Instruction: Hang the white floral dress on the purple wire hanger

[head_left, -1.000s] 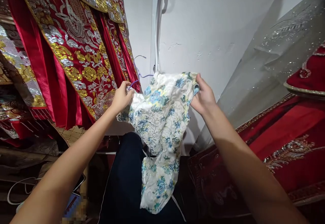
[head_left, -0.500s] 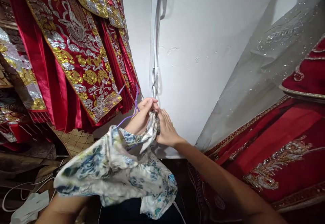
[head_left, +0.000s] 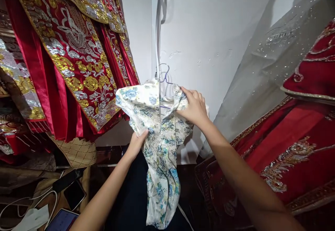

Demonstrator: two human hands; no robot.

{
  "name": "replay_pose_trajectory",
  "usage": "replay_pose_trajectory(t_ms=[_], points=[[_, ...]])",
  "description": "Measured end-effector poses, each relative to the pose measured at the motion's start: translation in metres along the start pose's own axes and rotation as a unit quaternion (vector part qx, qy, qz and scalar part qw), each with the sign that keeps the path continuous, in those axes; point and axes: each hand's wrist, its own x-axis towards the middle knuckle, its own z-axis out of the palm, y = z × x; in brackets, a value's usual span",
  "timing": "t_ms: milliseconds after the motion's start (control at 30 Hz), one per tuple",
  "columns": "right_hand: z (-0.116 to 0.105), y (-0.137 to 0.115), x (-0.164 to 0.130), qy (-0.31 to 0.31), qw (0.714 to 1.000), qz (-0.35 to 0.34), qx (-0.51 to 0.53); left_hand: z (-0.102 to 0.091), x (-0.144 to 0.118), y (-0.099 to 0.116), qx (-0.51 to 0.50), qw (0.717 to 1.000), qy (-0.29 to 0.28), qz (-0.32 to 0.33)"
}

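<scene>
A white shirt (head_left: 162, 143) with blue and yellow flowers hangs spread out before me on a purple wire hanger (head_left: 167, 79). The hanger's hook and neck show above the neckline; cloth covers most of the rest. My left hand (head_left: 137, 143) pinches the shirt's left side, thumb in front and fingers hidden behind the fabric. At the shirt's right shoulder, my right hand (head_left: 195, 108) is closed on the cloth beside the neckline. The lower end of the shirt dangles in folds.
Red embroidered garments (head_left: 91, 67) hang on the left; a red beaded dress (head_left: 282, 147) and sheer sparkly fabric (head_left: 251, 74) are on the right. A white strap (head_left: 158, 25) runs down the wall (head_left: 204, 21). Lower left are phones (head_left: 74, 194), cables and a tissue (head_left: 34, 218).
My hands were together at the bunched top of the shirt and are now apart at its sides. The shirt has opened out, and the hanger has turned upright above the neckline.
</scene>
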Motion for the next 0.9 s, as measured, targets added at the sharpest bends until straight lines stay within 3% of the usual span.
replay_pose_trajectory(t_ms=[100,200,267,367,467,600,767,833,900], points=[[-0.005,-0.017,-0.004,-0.045,0.995,-0.069,0.047,0.009,-0.007,-0.019,0.006,0.998,0.057,-0.005],[-0.007,-0.036,-0.038,-0.078,0.979,-0.081,0.173,0.014,-0.024,-0.041,-0.028,0.992,0.115,-0.051],[0.002,-0.051,-0.074,-0.063,0.960,-0.008,0.272,0.020,-0.040,-0.055,-0.057,0.986,0.139,-0.073],[0.032,-0.073,-0.134,0.007,0.906,0.194,0.375,0.032,-0.062,-0.067,-0.087,0.981,0.161,-0.060],[0.065,-0.091,-0.175,-0.049,0.833,0.327,0.443,0.041,-0.075,-0.060,-0.061,0.990,0.123,-0.035],[0.082,-0.103,-0.182,-0.115,0.777,0.346,0.513,0.040,-0.080,-0.039,-0.035,0.997,0.064,-0.036],[0.074,-0.104,-0.174,-0.132,0.754,0.332,0.551,0.026,-0.086,-0.036,-0.102,0.992,0.036,-0.071],[0.069,-0.102,-0.176,-0.102,0.758,0.349,0.542,0.019,-0.086,-0.043,-0.072,0.994,0.045,-0.064],[0.065,-0.102,-0.178,-0.069,0.762,0.371,0.526,0.015,-0.087,-0.049,0.037,0.993,0.112,-0.027]])
